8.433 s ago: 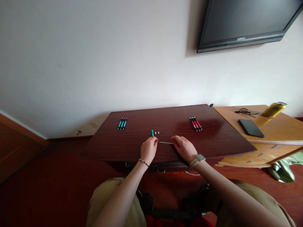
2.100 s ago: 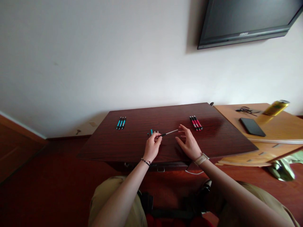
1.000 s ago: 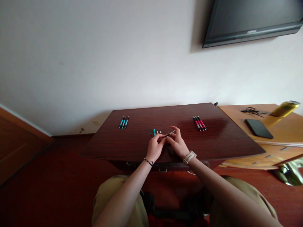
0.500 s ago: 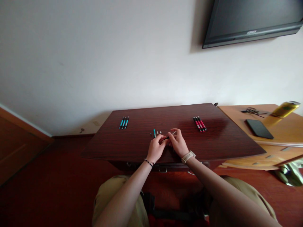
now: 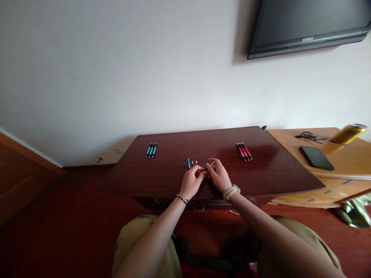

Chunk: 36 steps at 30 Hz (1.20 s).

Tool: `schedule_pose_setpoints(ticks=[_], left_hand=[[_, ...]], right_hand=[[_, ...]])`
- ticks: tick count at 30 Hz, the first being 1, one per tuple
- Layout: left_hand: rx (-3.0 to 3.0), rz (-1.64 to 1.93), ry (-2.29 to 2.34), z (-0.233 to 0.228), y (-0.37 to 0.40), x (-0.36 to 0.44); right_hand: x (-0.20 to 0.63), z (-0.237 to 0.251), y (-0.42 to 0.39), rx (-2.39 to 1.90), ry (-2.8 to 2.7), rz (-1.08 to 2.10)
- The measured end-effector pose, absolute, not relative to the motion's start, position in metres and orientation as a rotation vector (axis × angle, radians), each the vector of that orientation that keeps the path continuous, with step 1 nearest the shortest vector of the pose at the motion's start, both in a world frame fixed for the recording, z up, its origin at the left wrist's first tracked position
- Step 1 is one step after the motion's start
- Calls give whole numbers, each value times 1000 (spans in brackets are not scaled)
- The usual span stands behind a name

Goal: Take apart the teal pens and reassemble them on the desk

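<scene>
I am seated at a dark reddish-brown wooden table (image 5: pixel 174 144), with my forearms reaching forward and my two hands meeting near its front edge. My left hand (image 5: pixel 191 182), with a beaded bracelet (image 5: pixel 182 199) at the wrist, pinches the black section of a slim pen part (image 5: pixel 205 169) between thumb and fingers. My right hand (image 5: pixel 219 178), which wears a pale-strapped watch (image 5: pixel 232 192), grips the same part from the other side, where a thin, light rod slants up between my fingers. The part is held between my two hands, slightly tilted; my fingers hide some of it, so I cannot tell exactly where the black section ends.

Just beyond my left fingertips lies a teal pen barrel (image 5: pixel 188 162), pointing away from me. Left of it is a tiny dark piece (image 5: pixel 184 164), and to its right are two small whitish pieces (image 5: pixel 194 162), apart from each other.

Farther back on the left, three teal-and-black pens (image 5: pixel 151 150) lie side by side; well apart on the right is a row of pink-and-black pens (image 5: pixel 244 151).

A lighter wooden cabinet (image 5: pixel 281 139) beside the table holds a black smartphone (image 5: pixel 317 157), a dark coiled cable (image 5: pixel 310 136) and a yellow can (image 5: pixel 348 134). A flat-screen television (image 5: pixel 310 29) hangs above on the pale wall (image 5: pixel 145 69).
</scene>
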<state>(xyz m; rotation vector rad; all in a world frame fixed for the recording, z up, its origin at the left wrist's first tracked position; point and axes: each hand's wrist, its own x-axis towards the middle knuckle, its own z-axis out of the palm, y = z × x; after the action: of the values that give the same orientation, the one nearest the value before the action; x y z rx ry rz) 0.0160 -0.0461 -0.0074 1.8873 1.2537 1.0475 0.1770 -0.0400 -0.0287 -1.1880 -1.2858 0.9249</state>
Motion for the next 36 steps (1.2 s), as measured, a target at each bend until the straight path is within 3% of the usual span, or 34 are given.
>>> schedule_pose_setpoints(ticks=[36], left_hand=[[1902, 1047, 1237, -7, -47, 17]], right_hand=[[181, -25, -41, -1133, -1279, 975]])
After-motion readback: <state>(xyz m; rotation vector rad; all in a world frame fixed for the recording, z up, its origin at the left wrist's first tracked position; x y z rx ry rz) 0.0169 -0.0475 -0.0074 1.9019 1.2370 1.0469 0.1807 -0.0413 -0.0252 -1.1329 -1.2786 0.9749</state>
